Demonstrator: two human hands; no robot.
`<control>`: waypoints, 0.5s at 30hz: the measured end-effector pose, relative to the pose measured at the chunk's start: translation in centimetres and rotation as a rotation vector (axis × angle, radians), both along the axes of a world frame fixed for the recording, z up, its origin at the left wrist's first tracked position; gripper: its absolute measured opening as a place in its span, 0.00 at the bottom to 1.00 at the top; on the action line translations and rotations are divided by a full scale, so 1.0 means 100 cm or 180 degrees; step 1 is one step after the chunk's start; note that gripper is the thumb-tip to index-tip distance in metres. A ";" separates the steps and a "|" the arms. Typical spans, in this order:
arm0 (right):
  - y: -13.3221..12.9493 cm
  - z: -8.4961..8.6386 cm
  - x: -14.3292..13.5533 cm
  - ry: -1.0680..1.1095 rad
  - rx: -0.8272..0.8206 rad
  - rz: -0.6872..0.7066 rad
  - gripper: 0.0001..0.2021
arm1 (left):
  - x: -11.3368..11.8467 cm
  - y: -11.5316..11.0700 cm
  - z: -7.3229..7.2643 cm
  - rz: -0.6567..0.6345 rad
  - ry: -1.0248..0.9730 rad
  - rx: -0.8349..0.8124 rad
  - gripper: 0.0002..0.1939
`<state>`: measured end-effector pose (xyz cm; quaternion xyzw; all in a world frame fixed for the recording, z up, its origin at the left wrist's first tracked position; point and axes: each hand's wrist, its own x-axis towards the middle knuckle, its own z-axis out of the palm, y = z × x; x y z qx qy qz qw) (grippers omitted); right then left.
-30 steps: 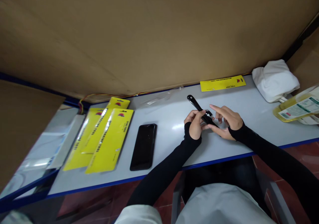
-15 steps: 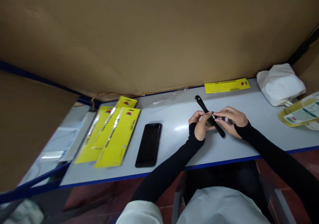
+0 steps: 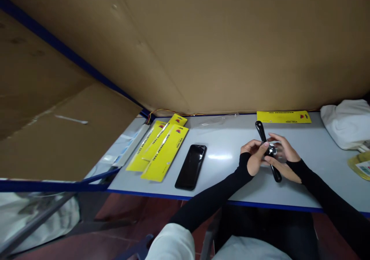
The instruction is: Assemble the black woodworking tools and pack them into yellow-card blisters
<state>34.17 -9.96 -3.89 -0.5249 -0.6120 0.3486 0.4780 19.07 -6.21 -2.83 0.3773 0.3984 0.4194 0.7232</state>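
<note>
phone [image 3: 190,167] on tabletop [image 3: 221,140] | left of phone: overlapping cards [image 3: 165,154] | behind phone: plastic cover [image 3: 216,121] | right of phone: left hand [image 3: 254,156], right hand [image 3: 290,154], tool [image 3: 271,151] between | farther right of phone: bottle [image 3: 358,165]

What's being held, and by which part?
A black two-handled tool, held around its middle by the left hand; the right hand is there too, its grip unclear.
</note>
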 end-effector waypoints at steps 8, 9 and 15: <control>0.004 0.021 0.006 0.2132 -0.1647 -0.0094 0.27 | -0.057 0.065 0.038 0.1342 0.2184 0.1971 0.14; 0.005 0.023 0.007 0.2242 -0.1656 -0.0178 0.27 | -0.071 0.081 0.036 0.1427 0.2872 0.2170 0.15; 0.005 0.029 -0.004 0.1922 -0.1676 -0.0493 0.34 | -0.093 0.117 0.007 0.1014 0.4411 0.2018 0.08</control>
